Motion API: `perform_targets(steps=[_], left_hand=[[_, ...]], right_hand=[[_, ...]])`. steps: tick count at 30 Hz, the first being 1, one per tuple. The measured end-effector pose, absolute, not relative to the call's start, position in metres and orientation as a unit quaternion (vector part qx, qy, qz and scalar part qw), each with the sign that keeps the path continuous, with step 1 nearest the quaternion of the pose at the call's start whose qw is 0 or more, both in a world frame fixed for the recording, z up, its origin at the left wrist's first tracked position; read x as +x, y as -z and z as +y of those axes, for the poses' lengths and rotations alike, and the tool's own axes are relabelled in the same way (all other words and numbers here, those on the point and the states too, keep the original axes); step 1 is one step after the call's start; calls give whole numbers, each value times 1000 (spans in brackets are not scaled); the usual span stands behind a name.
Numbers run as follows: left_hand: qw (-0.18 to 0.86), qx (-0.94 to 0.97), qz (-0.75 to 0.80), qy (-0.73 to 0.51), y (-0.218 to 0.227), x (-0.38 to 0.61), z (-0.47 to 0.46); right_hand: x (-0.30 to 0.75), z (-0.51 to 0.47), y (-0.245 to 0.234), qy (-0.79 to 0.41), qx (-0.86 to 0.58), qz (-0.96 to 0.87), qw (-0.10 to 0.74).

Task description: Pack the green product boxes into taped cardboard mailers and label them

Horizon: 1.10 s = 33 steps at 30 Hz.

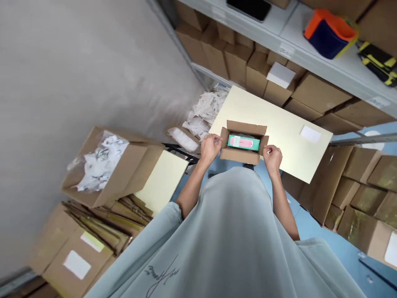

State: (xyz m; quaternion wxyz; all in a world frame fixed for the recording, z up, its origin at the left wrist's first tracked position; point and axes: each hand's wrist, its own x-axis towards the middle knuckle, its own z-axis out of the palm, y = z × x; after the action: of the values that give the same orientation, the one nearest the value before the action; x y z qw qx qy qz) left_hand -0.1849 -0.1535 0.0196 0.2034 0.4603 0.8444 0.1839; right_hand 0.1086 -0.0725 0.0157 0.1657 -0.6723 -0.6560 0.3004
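A small open cardboard box [240,155] sits at the near edge of the cream table, its flaps spread outward. Inside lies a green carton [256,144] with a pink picture and a pale label on its face. My left hand [211,148] is closed at the box's left end flap, fingertips pinched at its edge. On the opposite side, my right hand [273,158] pinches at the right end flap. The fingers of both hands partly hide where they meet the cardboard.
The cream table [279,124] bears a white paper slip [310,134]. Crumpled white packing material [206,109] lies beyond its left end. A large carton [120,174] stands at left, stacked boxes [359,198] at right. The shelf [285,25] holds a phone [249,8] and tape dispenser [328,35].
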Motion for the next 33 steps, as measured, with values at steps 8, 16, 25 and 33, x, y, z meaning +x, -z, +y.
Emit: perform_targets(steps=[8, 16, 25, 33], left_hand=[[166, 262, 912, -269, -27, -280, -363], [110, 54, 946, -300, -29, -336, -561], [85, -96, 942, -311, -7, -360, -637], [59, -140, 936, -317, -11, -388, -637]], right_hand=[[-48, -151, -19, -297, -510, -793, 150], [-218, -268, -8, -317, -324, -888, 70], [-335, -331, -5, -281, -182, -942, -28], [-380, -330, -25, -226, -100, -969, -20]])
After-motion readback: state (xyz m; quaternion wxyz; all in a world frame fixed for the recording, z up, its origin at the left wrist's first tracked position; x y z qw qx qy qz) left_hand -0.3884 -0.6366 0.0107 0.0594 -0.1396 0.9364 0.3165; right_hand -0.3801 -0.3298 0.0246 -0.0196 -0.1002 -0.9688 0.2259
